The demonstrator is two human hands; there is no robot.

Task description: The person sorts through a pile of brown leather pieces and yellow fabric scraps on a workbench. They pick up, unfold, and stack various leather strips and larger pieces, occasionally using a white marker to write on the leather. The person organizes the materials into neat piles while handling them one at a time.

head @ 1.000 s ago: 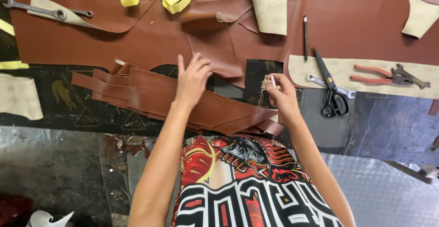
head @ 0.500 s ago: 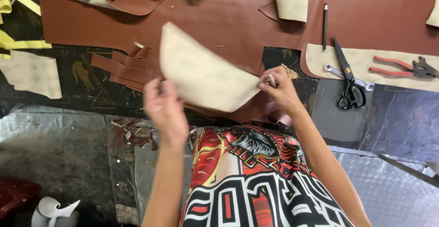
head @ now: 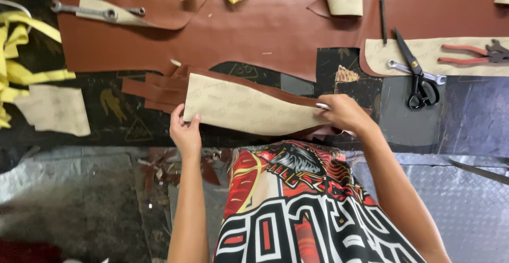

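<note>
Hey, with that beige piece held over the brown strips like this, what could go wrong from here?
The left hand and right hand pinch only the ends of the long beige curved piece, so its middle could sag or shift off the stacked brown leather strips. The stack overhangs the table edge and might slide off.

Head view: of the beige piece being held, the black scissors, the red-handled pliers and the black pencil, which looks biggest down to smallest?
1. Beige piece, clearly largest.
2. Black scissors.
3. Red-handled pliers, somewhat shorter than the scissors.
4. Black pencil, thinnest; its length is near the pliers', so those two are close.
</note>
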